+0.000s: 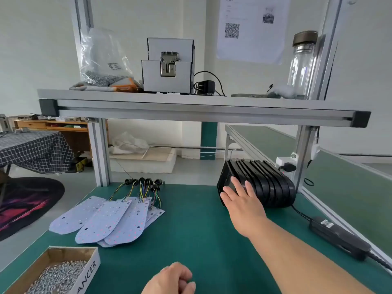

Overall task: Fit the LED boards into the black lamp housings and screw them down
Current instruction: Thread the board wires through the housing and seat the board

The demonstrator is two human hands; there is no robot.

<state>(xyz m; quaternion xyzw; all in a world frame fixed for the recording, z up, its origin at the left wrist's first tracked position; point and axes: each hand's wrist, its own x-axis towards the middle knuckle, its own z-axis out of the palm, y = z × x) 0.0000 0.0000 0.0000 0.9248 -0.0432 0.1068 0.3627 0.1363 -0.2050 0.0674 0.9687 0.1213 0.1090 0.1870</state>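
Several white LED boards (106,221) with coloured wires lie fanned out on the green bench mat (191,230), left of centre. A row of black lamp housings (269,183) stands on edge at the back right. My right hand (239,198) reaches out with straight fingers and touches the front housing of that row. My left hand (171,280) rests at the bottom edge with its fingers curled and nothing in it. A cardboard box of screws (61,272) sits at the front left.
A black electric screwdriver (339,238) with its cable lies along the right edge. Above the bench, a shelf (191,107) carries a screw feeder (167,66), a bag of screws (101,60), a power adapter and a glass bottle (301,62).
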